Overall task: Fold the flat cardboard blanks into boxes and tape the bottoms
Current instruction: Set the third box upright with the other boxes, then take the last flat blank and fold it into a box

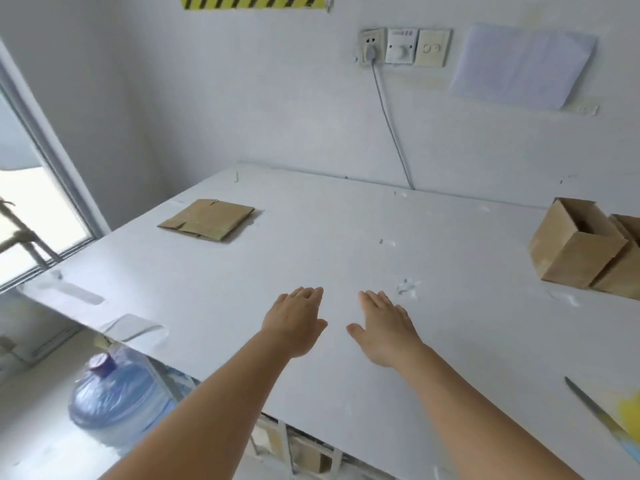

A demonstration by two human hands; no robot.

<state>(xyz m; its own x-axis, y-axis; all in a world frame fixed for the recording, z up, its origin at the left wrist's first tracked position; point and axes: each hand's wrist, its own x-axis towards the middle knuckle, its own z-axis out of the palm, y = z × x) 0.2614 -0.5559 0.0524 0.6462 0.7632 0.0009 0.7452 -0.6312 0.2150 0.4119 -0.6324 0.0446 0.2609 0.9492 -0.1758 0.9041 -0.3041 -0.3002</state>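
Observation:
A small stack of flat brown cardboard blanks (pixel 207 219) lies on the white table (pixel 346 237) at the far left. Two folded brown boxes stand at the right edge: one open-topped box (pixel 575 247) and a second box (pixel 623 268) beside it, partly cut off by the frame. My left hand (pixel 298 322) and my right hand (pixel 384 329) are stretched out side by side over the middle of the table, palms down, fingers straight, holding nothing.
A long blade-like tool (pixel 595 407) lies near the table's front right edge, next to a yellow patch. A blue water jug (pixel 114 393) stands on the floor under the table's left edge. A cable (pixel 391 129) runs from a wall socket down behind the table.

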